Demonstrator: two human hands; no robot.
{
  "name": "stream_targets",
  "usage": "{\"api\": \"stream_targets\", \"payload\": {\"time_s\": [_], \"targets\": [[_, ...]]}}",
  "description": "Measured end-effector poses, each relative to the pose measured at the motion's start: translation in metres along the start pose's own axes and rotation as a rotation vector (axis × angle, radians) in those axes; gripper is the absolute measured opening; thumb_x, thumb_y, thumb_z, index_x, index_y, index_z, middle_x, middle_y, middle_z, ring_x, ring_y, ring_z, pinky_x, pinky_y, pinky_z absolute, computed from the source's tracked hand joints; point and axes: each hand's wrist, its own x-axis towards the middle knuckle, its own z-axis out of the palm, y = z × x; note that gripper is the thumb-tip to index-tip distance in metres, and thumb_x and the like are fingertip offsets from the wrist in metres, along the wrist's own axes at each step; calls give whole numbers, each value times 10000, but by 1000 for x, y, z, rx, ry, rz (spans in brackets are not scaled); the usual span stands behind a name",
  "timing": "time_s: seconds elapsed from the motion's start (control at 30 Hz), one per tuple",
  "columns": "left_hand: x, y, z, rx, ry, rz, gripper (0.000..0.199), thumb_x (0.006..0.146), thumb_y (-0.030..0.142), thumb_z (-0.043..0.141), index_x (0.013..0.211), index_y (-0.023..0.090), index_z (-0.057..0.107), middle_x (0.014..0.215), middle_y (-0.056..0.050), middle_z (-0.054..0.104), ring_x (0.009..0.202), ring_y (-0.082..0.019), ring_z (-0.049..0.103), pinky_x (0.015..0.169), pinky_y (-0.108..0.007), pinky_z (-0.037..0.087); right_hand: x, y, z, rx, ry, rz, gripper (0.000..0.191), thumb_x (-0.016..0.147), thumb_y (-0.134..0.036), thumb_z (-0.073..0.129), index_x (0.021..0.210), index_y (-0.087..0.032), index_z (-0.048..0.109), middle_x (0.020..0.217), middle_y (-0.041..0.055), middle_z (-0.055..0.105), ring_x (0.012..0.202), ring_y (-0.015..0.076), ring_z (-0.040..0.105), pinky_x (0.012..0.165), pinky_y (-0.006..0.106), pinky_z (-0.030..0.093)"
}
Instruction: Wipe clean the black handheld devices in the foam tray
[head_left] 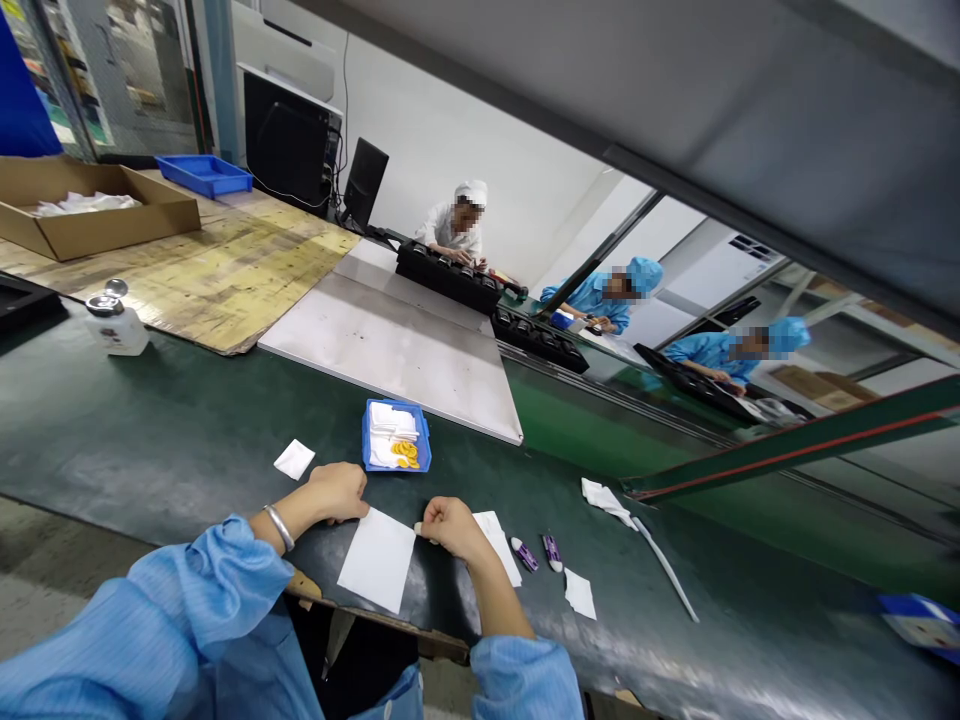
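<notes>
A white wipe [379, 560], either cloth or paper, hangs flat at the near edge of the green bench. My left hand [341, 492] pinches its upper left corner, a bracelet at the wrist. At the upper right corner, my right hand [448, 525] has thumb and forefinger pressed together on it. Just beyond both hands is a small blue tray [365, 440] with folded white wipes [391, 420] and small yellow rings [405, 455]. A folded white square [294, 459] lies beyond my left hand. Another white sheet [502, 550] is partly hidden by my right forearm.
Two small purple-and-white objects [525, 555] and a white scrap [579, 594] lie to the right, near a cloth [606, 502] and white rod [667, 570]. A pump bottle [116, 325] and cardboard box [112, 225] stand left. Co-workers [457, 225] sit across.
</notes>
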Motion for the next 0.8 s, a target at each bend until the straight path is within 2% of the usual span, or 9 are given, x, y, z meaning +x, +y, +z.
{"api": "stream_targets", "payload": {"time_s": [0.17,0.23,0.3,0.4,0.5,0.57,0.63,0.73,0.8], "targets": [[-7,-10,8,22,188,111,179,865,345,652,794,182,639,723,4,661,663,-148,623,661,-281,483,-6,2,0,22,61,-76,193,635,-292,708,624,-190,546,508,-43,533,480,104,468,465,209,323],[-20,-15,19,39,298,174,111,889,284,585,843,203,645,792,-19,673,759,-175,643,709,-287,472,-18,2,2,33,142,-133,217,705,-371,682,682,-189,566,553,-37,532,510,110,468,488,221,349],[-39,-21,36,55,380,243,171,938,265,490,937,206,651,889,-49,673,859,-205,644,778,-316,474,-38,4,9,41,247,-184,246,792,-430,615,795,-185,607,651,-12,563,566,126,488,546,248,403],[-67,-31,66,74,419,410,223,918,290,567,1124,241,637,1188,-73,626,1111,-249,567,955,-374,444,-75,14,27,-32,395,-338,295,856,-429,584,1022,-196,658,944,69,627,810,193,581,759,339,490],[-81,-40,93,127,494,641,488,814,282,727,1274,269,565,1402,-98,505,1283,-323,440,1087,-510,360,-106,26,48,-322,467,-615,410,848,-395,651,1238,-272,625,1253,109,563,1125,282,543,938,461,466],[-82,-43,104,171,540,719,523,781,249,762,1264,240,562,1405,-127,497,1297,-352,421,1093,-572,346,-118,33,59,-508,449,-708,488,824,-402,689,1293,-307,592,1347,106,512,1187,318,506,970,530,440],[-80,-43,110,188,561,731,426,787,200,744,1184,222,592,1355,-125,535,1273,-339,448,1087,-569,364,-122,36,68,-610,423,-720,472,821,-381,689,1279,-314,596,1377,98,495,1196,328,492,990,576,411],[-78,-41,114,191,606,750,257,814,143,689,1050,212,616,1306,-110,574,1252,-318,478,1086,-551,380,-122,39,74,-653,429,-713,399,831,-288,658,1227,-307,615,1369,91,506,1199,320,489,1007,598,387],[-78,-40,116,204,623,765,252,815,132,678,1045,210,611,1307,-110,579,1248,-318,484,1091,-558,374,-122,40,75,-656,451,-714,403,827,-252,650,1225,-296,612,1367,97,506,1202,320,489,1007,602,386]]}}
